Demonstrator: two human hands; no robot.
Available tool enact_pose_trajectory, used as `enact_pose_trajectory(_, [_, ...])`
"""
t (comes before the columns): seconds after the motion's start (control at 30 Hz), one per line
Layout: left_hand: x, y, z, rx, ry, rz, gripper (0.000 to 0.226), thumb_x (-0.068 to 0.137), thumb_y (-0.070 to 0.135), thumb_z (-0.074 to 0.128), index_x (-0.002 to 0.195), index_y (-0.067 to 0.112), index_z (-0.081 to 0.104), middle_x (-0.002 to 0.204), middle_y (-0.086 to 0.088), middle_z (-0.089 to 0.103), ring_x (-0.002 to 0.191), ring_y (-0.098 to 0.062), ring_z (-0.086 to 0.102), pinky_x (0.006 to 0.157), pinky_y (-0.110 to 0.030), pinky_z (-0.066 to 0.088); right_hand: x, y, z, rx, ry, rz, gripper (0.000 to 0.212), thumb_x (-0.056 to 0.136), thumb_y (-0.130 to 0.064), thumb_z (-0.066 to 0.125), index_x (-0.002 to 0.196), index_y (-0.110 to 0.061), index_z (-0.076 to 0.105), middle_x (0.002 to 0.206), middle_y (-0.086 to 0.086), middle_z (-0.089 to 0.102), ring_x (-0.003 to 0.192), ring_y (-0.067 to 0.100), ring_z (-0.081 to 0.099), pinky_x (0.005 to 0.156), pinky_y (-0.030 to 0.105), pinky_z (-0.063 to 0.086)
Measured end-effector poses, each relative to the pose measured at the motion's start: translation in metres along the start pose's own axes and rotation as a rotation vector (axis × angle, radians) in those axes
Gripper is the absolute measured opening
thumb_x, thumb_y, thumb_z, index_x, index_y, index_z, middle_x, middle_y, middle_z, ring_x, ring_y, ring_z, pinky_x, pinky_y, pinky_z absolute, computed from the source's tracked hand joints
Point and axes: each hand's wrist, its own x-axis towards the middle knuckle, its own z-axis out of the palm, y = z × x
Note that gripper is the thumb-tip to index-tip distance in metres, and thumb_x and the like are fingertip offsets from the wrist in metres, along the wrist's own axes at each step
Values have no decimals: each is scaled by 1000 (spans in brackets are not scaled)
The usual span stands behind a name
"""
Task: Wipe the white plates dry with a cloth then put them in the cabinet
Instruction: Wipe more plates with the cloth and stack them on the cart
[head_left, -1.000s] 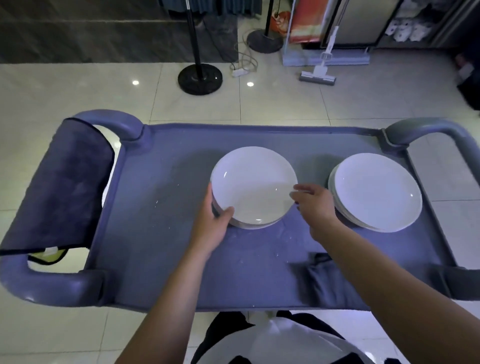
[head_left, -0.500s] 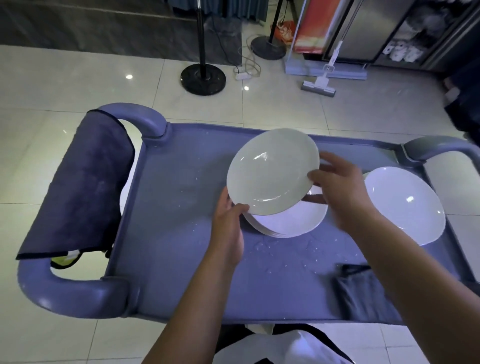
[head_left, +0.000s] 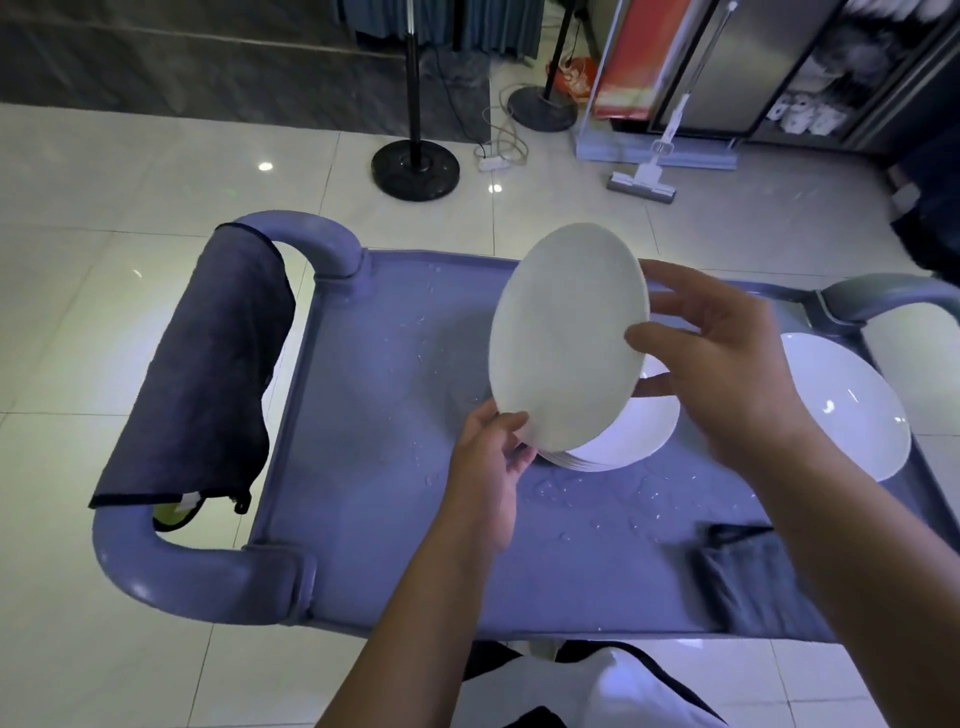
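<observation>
above a blue-grey plastic cart (head_left: 374, 467) with rounded handles at both ends, a person holds one white plate (head_left: 569, 338) up in the air with both hands. the plate is tipped steeply up on edge, so its round face shows as a tall oval; the long axis of that oval runs from lower left to upper right, and the face in view is turned toward the person and slightly to the left. which face it is cannot be told.

the left hand (head_left: 485, 478) grips the plate at its lower edge, thumb curled over the near face and fingers behind it. the right hand (head_left: 717, 374) holds the plate's right edge, thumb pressed on the near face and fingers spread behind the rim.

directly beneath the raised plate, a stack of white plates (head_left: 628, 441) rests flat on the cart top, partly hidden by the plate and the right hand. to the right, near the cart's right handle, a second stack of white plates (head_left: 852, 410) lies flat with its hollow side up. water droplets (head_left: 597, 493) are scattered on the cart surface in front of the middle stack.

a dark cloth (head_left: 202, 374) hangs draped over the left handle. another dark folded cloth (head_left: 753, 582) lies at the near right edge of the cart, under the right forearm.

behind the cart, on the pale tiled floor, stand a black round-based pole (head_left: 415, 166) and a white squeegee mop (head_left: 649, 176).
</observation>
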Motion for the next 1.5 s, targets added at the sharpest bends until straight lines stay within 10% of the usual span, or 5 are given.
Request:
enact_pose_trajectory(0.47, [-34, 7, 13, 223, -497, -28, 56, 71, 5, 60, 125, 20, 67, 118, -7, 73, 101, -25, 70, 58, -42, 62, -42, 99, -127, 439, -51, 443, 38, 97, 0, 49, 129, -15, 65, 113, 5, 71, 88, 24, 70, 67, 40, 62])
enact_pose_trajectory(0.6, [-37, -13, 22, 224, -406, 21, 61, 75, 2, 55, 134, 19, 61, 128, -8, 69, 111, -26, 69, 66, -42, 61, -53, 149, -159, -119, 152, 412, 25, 94, -10, 67, 118, -16, 69, 113, 11, 71, 99, 24, 67, 88, 42, 58])
enact_pose_trajectory(0.83, [-31, -6, 27, 281, -248, 63, 55, 91, -9, 36, 126, 25, 63, 122, 1, 70, 103, -21, 69, 65, -45, 63, -93, 234, -199, -1095, -326, 214, 57, 88, -15, 62, 142, -31, 53, 147, -7, 49, 139, 24, 39, 113, 46, 26])
enact_pose_trajectory(1.13, [-37, -18, 60, 407, -177, 97, 53, 94, -8, 34, 129, 22, 59, 122, 4, 69, 101, -19, 70, 66, -43, 62, -70, 248, -206, -1211, -314, -80, 49, 69, -11, 71, 117, -22, 63, 87, -3, 63, 91, 29, 57, 90, 45, 37])
enact_pose_trajectory(1.5, [-54, -37, 80, 430, -123, 124, 60, 93, -10, 34, 107, 34, 72, 120, 5, 69, 97, -20, 69, 64, -44, 63, -72, 247, -202, -1228, -429, -22, 45, 82, -21, 66, 126, -22, 63, 110, 7, 57, 101, 33, 54, 90, 44, 39])
